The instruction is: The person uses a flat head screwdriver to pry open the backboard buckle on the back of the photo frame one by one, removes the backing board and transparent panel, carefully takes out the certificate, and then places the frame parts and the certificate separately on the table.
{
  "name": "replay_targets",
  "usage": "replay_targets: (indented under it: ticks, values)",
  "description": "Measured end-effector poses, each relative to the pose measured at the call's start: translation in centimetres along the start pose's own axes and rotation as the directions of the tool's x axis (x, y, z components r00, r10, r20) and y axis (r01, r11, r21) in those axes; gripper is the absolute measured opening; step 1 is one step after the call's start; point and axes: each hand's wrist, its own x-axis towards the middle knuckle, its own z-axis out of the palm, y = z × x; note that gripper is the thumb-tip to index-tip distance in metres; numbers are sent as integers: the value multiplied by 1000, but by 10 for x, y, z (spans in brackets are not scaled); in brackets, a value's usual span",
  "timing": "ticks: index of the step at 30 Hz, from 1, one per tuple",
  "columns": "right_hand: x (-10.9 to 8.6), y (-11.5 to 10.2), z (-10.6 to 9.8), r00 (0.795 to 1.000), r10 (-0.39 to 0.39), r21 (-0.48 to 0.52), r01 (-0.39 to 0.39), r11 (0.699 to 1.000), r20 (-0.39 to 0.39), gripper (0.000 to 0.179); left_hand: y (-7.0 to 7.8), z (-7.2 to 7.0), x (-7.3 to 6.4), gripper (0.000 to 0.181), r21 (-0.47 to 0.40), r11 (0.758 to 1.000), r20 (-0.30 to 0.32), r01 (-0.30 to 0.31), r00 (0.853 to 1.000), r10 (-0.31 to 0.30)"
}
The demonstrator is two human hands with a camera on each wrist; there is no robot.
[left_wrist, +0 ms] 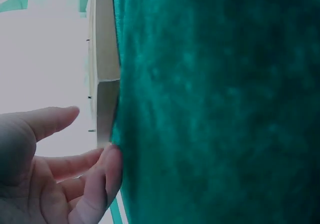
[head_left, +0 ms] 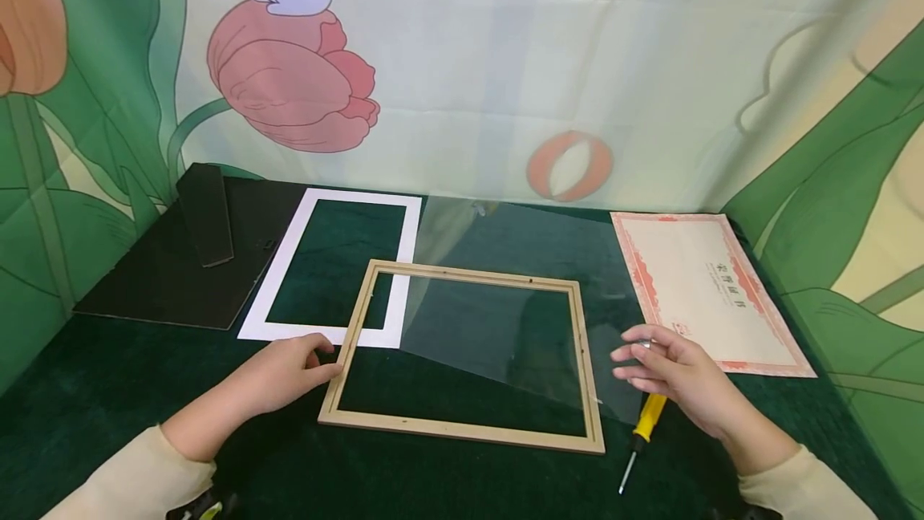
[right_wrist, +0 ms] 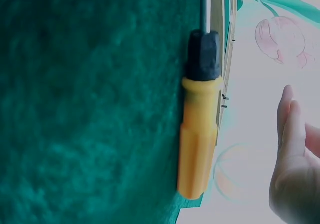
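A pale wooden picture frame (head_left: 462, 428) lies on the dark green cloth, small metal tabs along its inner edge. At its left side, my left hand (head_left: 292, 371) touches the wood with its fingertips; in the left wrist view the thumb (left_wrist: 57, 123) stands apart from the frame's side (left_wrist: 106, 108). My right hand (head_left: 674, 375) is held off the frame's right side, fingers loosely bent; a small shiny spot shows by them, too small to identify. Beneath it lies a yellow-handled screwdriver (head_left: 650, 420), its shaft pointing toward me. The right wrist view shows that handle (right_wrist: 197, 134) apart from the fingers.
Behind the frame, partly under it, are a white mat border (head_left: 310, 331) and a clear sheet (head_left: 520, 239). A black backing board (head_left: 166, 287) with a stand leg (head_left: 205, 215) lies at the left. On the right is a red-bordered certificate (head_left: 693, 263). A printed curtain (head_left: 462, 62) hangs behind.
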Motion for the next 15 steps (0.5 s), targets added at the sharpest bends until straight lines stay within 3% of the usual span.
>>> replay_targets:
  ticks: [4,15]
  values:
    - [0,2,-2,999,-19,-3,19,1000,-29,41,0,3,7,25,17,1000,37,20,999,-21]
    - [1,6,-5,997,-12,13,13,1000,-77,40,8,7,12,13,32,999,-7,-3,1000,4]
